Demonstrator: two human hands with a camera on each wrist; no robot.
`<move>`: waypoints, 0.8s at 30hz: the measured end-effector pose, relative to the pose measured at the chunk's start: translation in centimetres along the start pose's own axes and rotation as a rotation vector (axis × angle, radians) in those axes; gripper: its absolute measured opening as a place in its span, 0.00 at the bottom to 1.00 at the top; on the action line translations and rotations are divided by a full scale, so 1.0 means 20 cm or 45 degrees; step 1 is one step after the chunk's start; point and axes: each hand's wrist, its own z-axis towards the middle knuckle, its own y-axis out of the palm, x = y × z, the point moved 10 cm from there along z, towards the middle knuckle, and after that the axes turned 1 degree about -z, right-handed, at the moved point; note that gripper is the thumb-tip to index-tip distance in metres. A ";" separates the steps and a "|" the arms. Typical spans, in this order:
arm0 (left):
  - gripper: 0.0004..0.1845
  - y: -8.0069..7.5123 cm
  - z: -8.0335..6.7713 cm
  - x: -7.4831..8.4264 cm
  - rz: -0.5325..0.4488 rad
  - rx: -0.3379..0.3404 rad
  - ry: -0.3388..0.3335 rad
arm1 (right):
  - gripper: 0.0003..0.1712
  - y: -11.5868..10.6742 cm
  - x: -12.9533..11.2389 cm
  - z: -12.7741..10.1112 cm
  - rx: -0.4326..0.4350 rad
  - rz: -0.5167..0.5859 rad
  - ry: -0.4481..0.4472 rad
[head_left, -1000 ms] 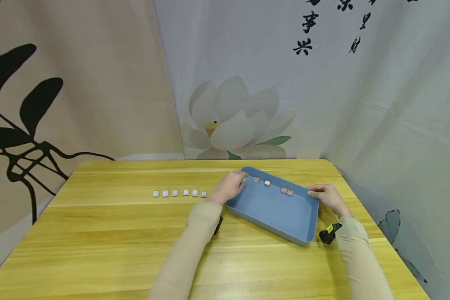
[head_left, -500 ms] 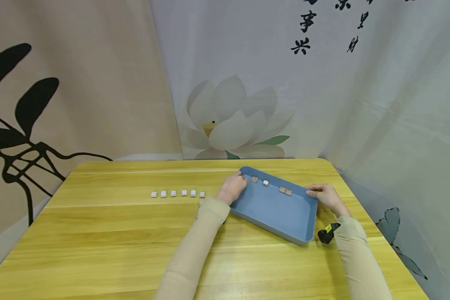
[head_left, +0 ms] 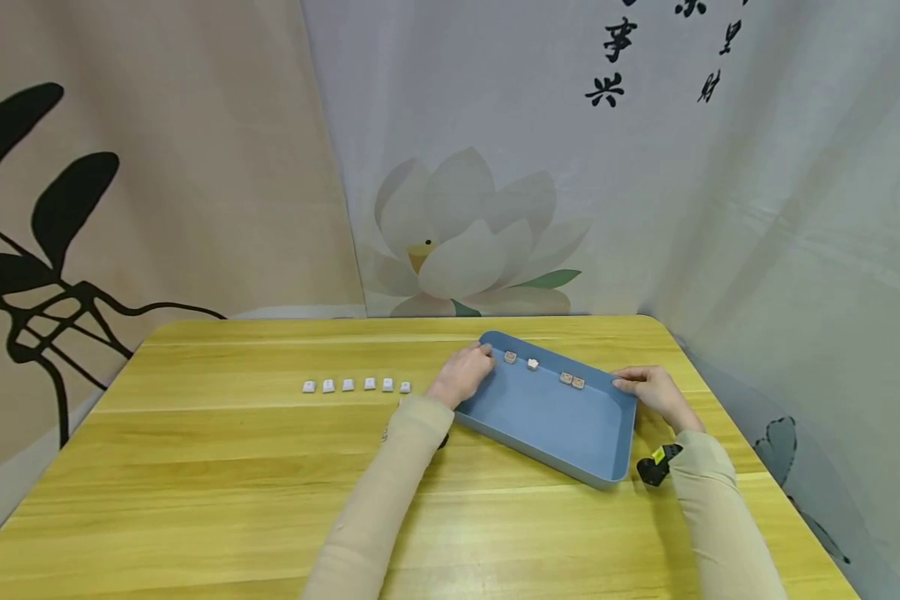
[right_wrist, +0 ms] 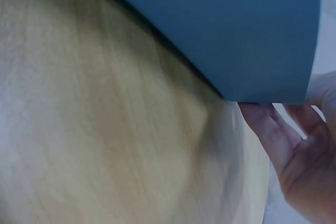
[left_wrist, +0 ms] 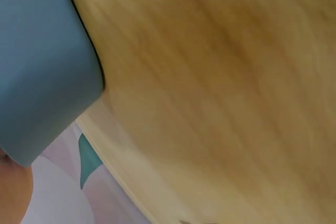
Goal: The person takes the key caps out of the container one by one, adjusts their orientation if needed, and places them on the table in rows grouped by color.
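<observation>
One tray [head_left: 543, 421] held four blocks [head_left: 532, 364], far edge; six white blocks [head_left: 369, 384] lay gapped leftward; right hand [head_left: 654, 392] pinched tray; left hand's [head_left: 462, 372] grip unclear.

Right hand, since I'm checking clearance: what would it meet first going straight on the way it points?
The blue tray, which the right hand holds at the corner; beyond the edge, its rightmost tile looks next in line, though depth is unclear.
</observation>
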 end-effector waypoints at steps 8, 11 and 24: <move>0.12 -0.03 -0.04 -0.04 -0.496 0.068 -0.033 | 0.22 0.00 0.00 0.00 0.000 -0.002 0.003; 0.11 -0.05 -0.06 -0.06 -0.664 0.120 -0.045 | 0.22 0.00 0.00 0.00 0.003 -0.005 0.000; 0.14 -0.13 -0.17 -0.08 -1.128 0.212 -0.042 | 0.22 0.00 0.00 0.00 0.008 -0.007 0.002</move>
